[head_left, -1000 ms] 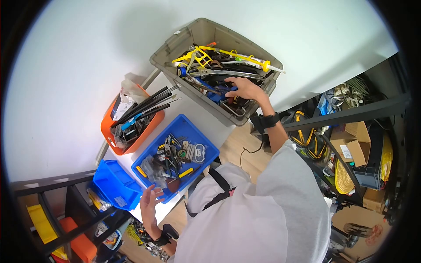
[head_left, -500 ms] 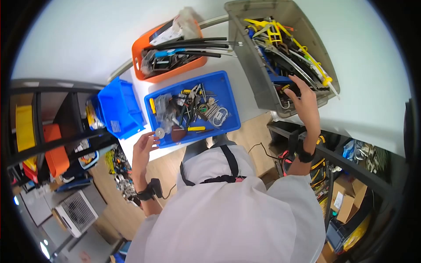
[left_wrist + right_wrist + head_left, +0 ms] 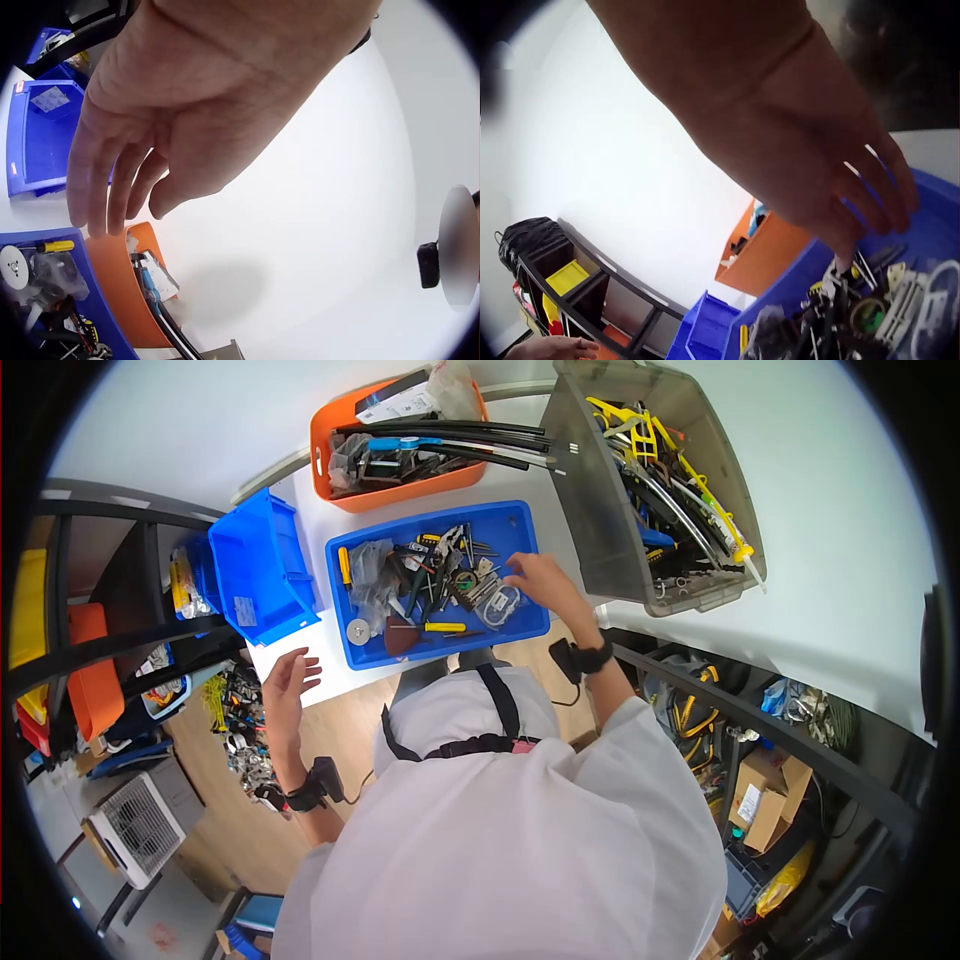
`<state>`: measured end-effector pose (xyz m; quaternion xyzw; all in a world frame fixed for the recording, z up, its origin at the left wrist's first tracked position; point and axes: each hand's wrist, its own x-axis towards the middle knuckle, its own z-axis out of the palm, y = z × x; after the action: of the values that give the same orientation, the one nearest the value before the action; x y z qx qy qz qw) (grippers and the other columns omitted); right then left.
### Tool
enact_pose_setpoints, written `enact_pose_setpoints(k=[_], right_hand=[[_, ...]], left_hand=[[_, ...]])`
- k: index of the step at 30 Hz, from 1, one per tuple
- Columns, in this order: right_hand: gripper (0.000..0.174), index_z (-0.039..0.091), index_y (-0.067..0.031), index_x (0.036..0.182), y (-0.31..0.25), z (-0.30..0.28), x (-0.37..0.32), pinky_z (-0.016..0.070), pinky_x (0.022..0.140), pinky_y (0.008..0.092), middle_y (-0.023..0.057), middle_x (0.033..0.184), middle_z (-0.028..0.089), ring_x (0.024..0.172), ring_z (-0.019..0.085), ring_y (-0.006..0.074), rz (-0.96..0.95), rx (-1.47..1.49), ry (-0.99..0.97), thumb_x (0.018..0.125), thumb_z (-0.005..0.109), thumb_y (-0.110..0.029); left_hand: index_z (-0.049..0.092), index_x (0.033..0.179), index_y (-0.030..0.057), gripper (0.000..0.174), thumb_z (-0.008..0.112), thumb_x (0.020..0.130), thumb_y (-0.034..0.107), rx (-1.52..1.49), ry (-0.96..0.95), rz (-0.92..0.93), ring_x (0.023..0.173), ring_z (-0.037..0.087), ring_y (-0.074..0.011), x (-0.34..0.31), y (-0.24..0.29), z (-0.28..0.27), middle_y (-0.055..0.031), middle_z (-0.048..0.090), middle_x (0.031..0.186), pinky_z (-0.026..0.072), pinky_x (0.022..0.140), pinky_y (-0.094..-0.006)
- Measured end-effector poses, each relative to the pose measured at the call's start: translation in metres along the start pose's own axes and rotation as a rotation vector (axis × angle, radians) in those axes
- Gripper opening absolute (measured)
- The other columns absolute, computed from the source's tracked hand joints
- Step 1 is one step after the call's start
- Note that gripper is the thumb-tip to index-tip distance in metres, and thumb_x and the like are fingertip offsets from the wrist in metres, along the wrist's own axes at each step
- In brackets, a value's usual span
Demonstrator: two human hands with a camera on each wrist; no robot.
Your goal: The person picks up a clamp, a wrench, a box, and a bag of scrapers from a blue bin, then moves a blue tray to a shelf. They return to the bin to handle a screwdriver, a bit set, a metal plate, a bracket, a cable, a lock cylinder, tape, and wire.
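Head view shows the right hand over the right end of the blue tray, its fingers slightly apart and gently bent, with nothing visible in them; whether a fingertip touches the tools below cannot be told. Under and beside them, inside the tray, lie a white looped cable, a roll with a green centre and a heap of dark-handled hand tools. The cable looks light and springy, best pinched across several strands at once; the metal tools should be stiff, dense for their size and apt to snag on neighbours, so take them by the handles. Near the tray's front wall, the yellow handle offers a firm, perhaps slick, grip. Toward its left end, clear plastic bags look soft and slippery, and a white disc seems easiest by its rim. Beyond the tray's front left corner hangs the left hand, fingers loosely extended, holding nothing.
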<state>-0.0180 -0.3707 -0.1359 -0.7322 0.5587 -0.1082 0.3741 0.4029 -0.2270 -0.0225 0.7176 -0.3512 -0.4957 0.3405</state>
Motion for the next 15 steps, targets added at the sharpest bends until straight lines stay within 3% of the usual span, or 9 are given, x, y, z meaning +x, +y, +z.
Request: enact_pose_setpoints(k=[3, 6, 15], right_hand=[[0.033, 0.068, -0.0010, 0.106, 0.002, 0.034, 0.011, 0.0542, 0.082, 0.0459, 0.0228, 0.100, 0.070, 0.093, 0.068, 0.0391, 0.099, -0.160, -0.066, 0.080, 0.078, -0.019], [0.036, 0.069, -0.0024, 0.104, 0.021, 0.069, 0.023, 0.0545, 0.082, 0.0472, 0.0216, 0.099, 0.071, 0.094, 0.069, 0.0392, 0.200, -0.122, -0.131, 0.076, 0.082, -0.022], [0.040, 0.071, -0.0022, 0.094, 0.014, 0.114, 0.026, 0.0553, 0.077, 0.0454, 0.0190, 0.087, 0.072, 0.086, 0.070, 0.0363, 0.170, -0.252, -0.195, 0.078, 0.080, -0.037]], left_hand=[[0.062, 0.125, -0.0012, 0.035, 0.056, 0.103, 0.025, -0.008, 0.029, 0.006, 0.097, 0.069, -0.0202, -0.002, -0.006, -0.015, -0.0141, 0.070, 0.107, 0.0554, 0.084, -0.0317], [0.061, 0.125, -0.0017, 0.035, 0.056, 0.103, 0.025, -0.016, 0.042, 0.012, 0.097, 0.068, -0.0202, -0.001, -0.016, -0.027, -0.0145, 0.070, 0.107, 0.0551, 0.084, -0.0313], [0.061, 0.126, -0.0022, 0.035, 0.055, 0.103, 0.024, -0.012, 0.061, 0.037, 0.097, 0.068, -0.0197, 0.005, -0.020, -0.033, -0.0146, 0.070, 0.106, 0.0547, 0.085, -0.0311]])
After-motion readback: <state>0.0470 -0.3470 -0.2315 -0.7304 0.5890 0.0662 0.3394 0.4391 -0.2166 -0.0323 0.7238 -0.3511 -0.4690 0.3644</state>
